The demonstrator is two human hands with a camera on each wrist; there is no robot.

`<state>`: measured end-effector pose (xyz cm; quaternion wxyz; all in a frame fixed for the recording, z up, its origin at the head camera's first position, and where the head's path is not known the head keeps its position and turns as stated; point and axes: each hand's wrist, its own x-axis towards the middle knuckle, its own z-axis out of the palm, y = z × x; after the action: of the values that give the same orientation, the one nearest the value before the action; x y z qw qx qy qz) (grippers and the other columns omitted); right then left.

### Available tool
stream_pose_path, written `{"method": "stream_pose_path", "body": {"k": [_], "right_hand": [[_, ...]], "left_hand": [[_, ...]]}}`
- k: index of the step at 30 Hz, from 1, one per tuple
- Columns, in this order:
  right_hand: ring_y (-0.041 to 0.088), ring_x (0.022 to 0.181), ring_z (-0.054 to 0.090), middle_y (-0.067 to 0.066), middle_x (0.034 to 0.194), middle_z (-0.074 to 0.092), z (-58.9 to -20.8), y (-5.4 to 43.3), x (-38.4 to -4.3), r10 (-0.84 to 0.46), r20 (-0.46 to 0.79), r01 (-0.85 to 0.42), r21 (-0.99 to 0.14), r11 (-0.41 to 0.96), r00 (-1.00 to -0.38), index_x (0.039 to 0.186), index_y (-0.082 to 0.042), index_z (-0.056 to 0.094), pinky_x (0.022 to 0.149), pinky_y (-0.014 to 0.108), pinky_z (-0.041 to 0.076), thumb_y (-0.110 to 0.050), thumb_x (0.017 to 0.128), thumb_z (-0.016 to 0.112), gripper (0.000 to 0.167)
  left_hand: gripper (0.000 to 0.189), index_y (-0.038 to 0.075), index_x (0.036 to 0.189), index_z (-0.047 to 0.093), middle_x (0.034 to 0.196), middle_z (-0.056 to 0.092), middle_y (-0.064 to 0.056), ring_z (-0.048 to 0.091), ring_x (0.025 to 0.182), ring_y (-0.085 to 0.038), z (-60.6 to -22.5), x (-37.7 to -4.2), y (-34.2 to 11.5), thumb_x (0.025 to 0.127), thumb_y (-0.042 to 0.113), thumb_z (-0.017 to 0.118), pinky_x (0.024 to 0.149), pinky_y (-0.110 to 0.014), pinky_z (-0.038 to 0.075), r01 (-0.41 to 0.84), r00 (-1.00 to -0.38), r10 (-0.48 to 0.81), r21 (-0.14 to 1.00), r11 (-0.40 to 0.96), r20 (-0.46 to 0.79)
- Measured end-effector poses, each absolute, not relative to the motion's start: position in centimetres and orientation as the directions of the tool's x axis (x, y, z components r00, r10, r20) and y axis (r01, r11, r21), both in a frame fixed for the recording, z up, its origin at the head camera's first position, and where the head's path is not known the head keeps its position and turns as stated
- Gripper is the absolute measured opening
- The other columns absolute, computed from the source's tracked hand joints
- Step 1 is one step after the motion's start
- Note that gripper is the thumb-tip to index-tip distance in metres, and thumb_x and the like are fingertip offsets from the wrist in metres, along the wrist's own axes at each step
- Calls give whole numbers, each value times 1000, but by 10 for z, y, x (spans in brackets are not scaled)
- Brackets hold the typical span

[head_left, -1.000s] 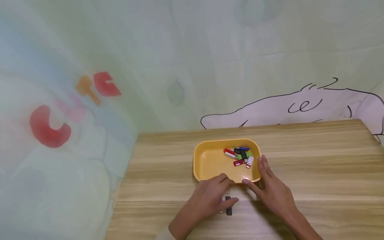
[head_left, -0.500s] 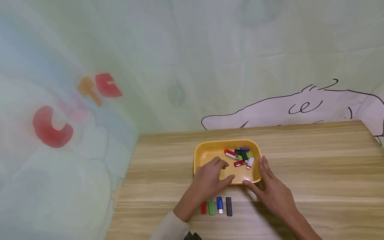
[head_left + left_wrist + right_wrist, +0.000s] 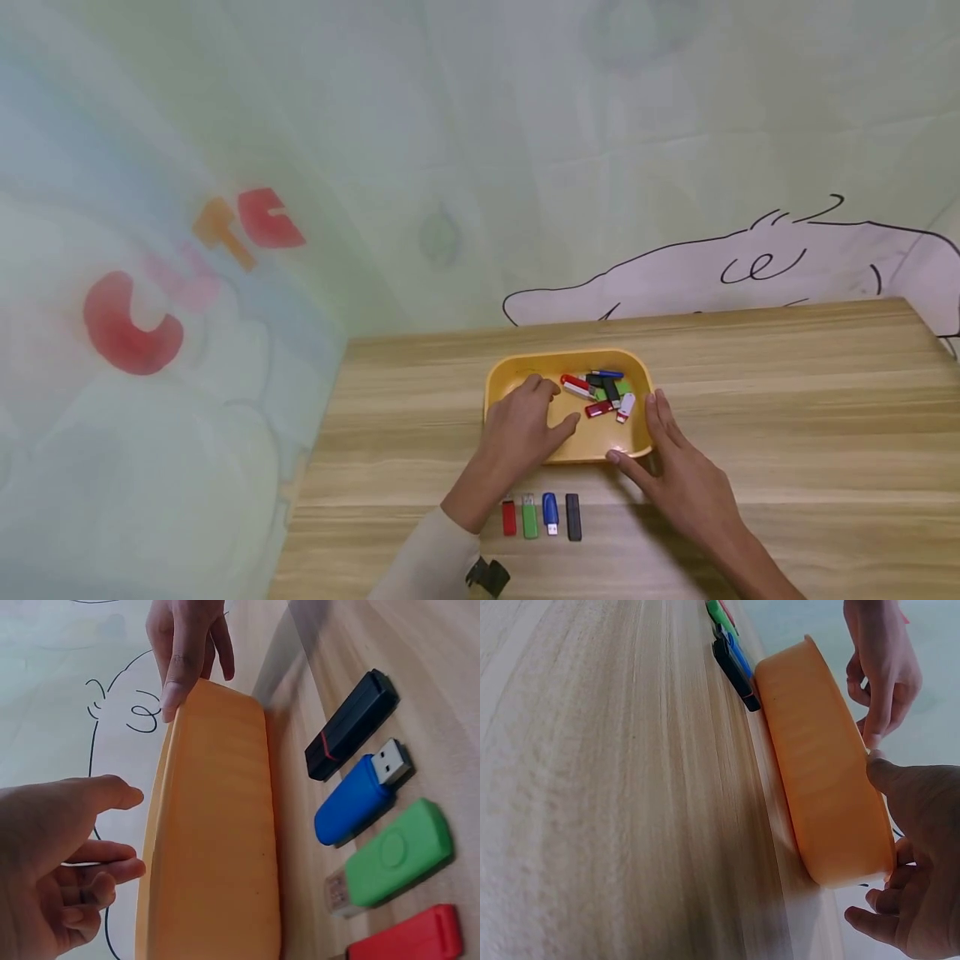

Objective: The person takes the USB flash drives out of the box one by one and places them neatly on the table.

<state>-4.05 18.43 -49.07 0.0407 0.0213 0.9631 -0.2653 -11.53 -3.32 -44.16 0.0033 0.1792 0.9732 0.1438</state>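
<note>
A yellow plastic basin [image 3: 517, 360] stands on the table, with several USB flash drives [image 3: 599, 408] heaped in its right part. My left hand [image 3: 517, 429] hovers over the left part, thumb apart from loosely bent fingers, and nothing shows between them. At the front right corner, my right hand [image 3: 693, 483] holds the rim, thumb in front and fingers along the right side. Before the basin lie a red flash drive [image 3: 509, 517], a green flash drive [image 3: 530, 520], a blue flash drive [image 3: 551, 510] and a black flash drive [image 3: 573, 517], side by side.
The wood-grain table [image 3: 810, 417] reaches back to a printed cloth backdrop [image 3: 480, 167]. In the left wrist view the basin's outer wall [image 3: 217, 825] rises beside the row of drives.
My left hand has moved from the basin's front rim back and left over its inside, uncovering the row of flash drives. The right hand keeps its place at the corner.
</note>
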Motion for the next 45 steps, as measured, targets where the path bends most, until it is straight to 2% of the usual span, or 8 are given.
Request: {"method": "stream_pose_path", "body": {"k": [5, 12, 20, 31, 38, 45], "right_hand": [[54, 138, 53, 16, 177, 14, -490, 184, -40, 20, -105, 71, -510, 857, -994, 171, -12, 11, 95, 62, 56, -79, 94, 56, 111], [52, 138, 54, 16, 177, 15, -490, 186, -40, 19, -84, 59, -515, 855, -996, 170, -12, 13, 95, 61, 56, -75, 95, 60, 109], [50, 140, 54, 15, 177, 17, -489, 188, -39, 11, -72, 47, -518, 854, -997, 170, -11, 15, 93, 60, 57, -81, 94, 54, 110], [49, 137, 56, 16, 176, 18, -488, 189, -38, 3, -44, 26, -532, 846, -999, 170, -9, 18, 91, 59, 58, -77, 96, 56, 107], [50, 135, 58, 16, 176, 19, -489, 190, -37, 0, -44, 24, -536, 844, -999, 170, -10, 18, 89, 60, 58, -77, 96, 56, 107], [47, 137, 58, 15, 176, 20, -491, 191, -36, -1, -6, 3, -552, 834, -1000, 170, -11, 20, 90, 61, 57, -73, 97, 59, 104]], "left_hand": [[51, 10, 124, 73, 111, 70, -2, 62, 81, -13, -439, -121, -25, 94, 51, 78, 68, -24, 57, 333, -942, 335, 231, 914, 33], [54, 12, 117, 71, 93, 60, 1, 52, 70, -12, -439, -128, -14, 90, 58, 80, 55, -18, 41, 327, -945, 327, 166, 931, 26], [55, 10, 111, 72, 87, 56, 1, 52, 70, -12, -444, -138, -3, 90, 60, 78, 57, -21, 42, 306, -950, 312, 138, 942, -27], [51, 11, 96, 68, 84, 54, 0, 52, 67, -13, -454, -148, 7, 89, 60, 79, 53, -23, 38, 271, -956, 283, 134, 953, -79], [50, 10, 99, 69, 82, 54, 0, 52, 65, -13, -460, -153, 13, 90, 57, 80, 53, -23, 38, 266, -958, 278, 140, 954, -74], [46, 12, 85, 61, 77, 52, 0, 50, 61, -13, -462, -159, 17, 90, 54, 81, 51, -24, 35, 251, -961, 263, 135, 959, -86]]}}
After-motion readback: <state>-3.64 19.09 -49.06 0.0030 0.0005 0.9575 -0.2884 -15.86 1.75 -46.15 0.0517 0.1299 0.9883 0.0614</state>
